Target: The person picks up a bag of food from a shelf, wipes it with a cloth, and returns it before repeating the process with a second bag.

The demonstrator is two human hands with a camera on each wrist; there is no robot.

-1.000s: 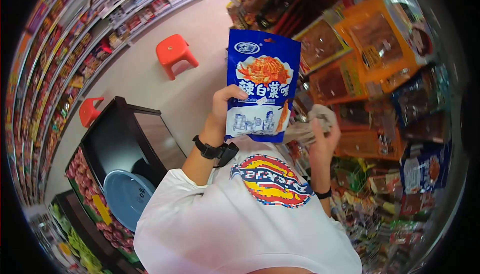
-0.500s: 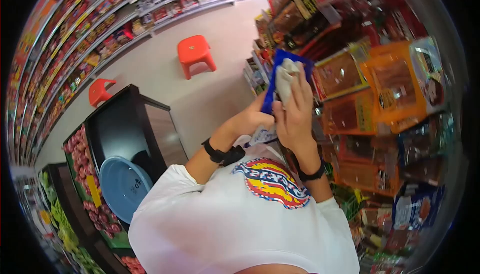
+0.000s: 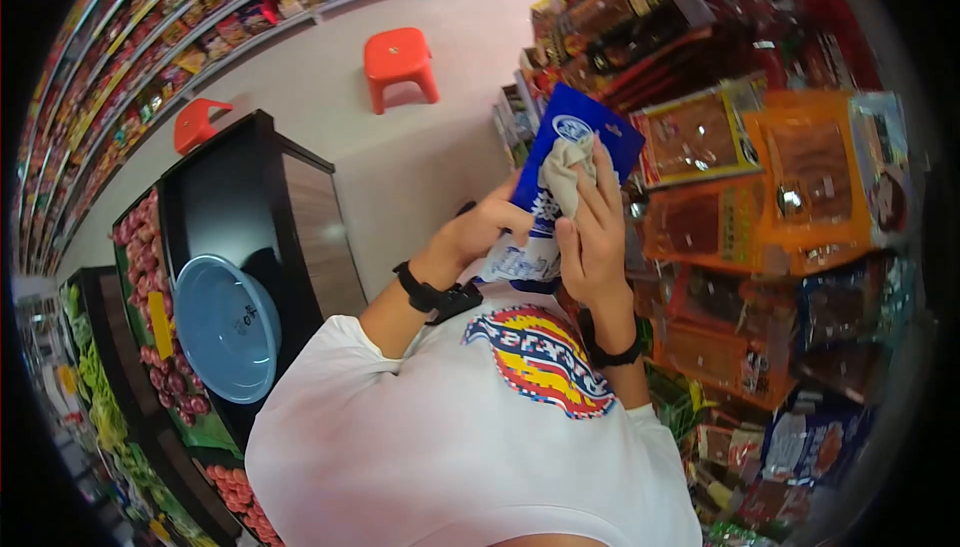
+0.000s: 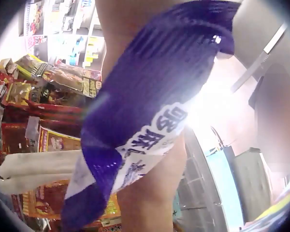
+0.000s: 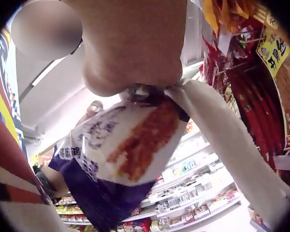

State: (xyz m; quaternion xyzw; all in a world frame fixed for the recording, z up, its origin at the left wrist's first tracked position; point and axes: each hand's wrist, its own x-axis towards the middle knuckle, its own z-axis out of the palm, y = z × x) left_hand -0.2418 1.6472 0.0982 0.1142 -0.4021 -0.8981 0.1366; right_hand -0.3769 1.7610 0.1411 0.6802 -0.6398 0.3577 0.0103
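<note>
A blue and white food packet [image 3: 540,187] is tilted in front of the chest, gripped at its left edge by my left hand [image 3: 487,225]. My right hand [image 3: 597,237] presses a pale cloth [image 3: 568,177] against the packet's printed face, fingers fairly straight. In the left wrist view the packet [image 4: 145,82] looks bent, with the cloth [image 4: 38,166] hanging beyond it. The right wrist view shows the packet's lower part [image 5: 130,145] under my right hand [image 5: 130,53], and the cloth [image 5: 232,145] trailing from it.
Hanging food packets [image 3: 700,217] crowd the right side. At left stand a black table [image 3: 220,177], a blue basin [image 3: 228,327] and produce bins [image 3: 150,277]. Two red stools [image 3: 398,62] stand on the floor ahead, and stocked shelves [image 3: 180,37] line the back left.
The packet was upright and facing me; it has tilted. My right hand has brought the cloth from beside the packet onto its face. Latest, more of the front has turned into view.
</note>
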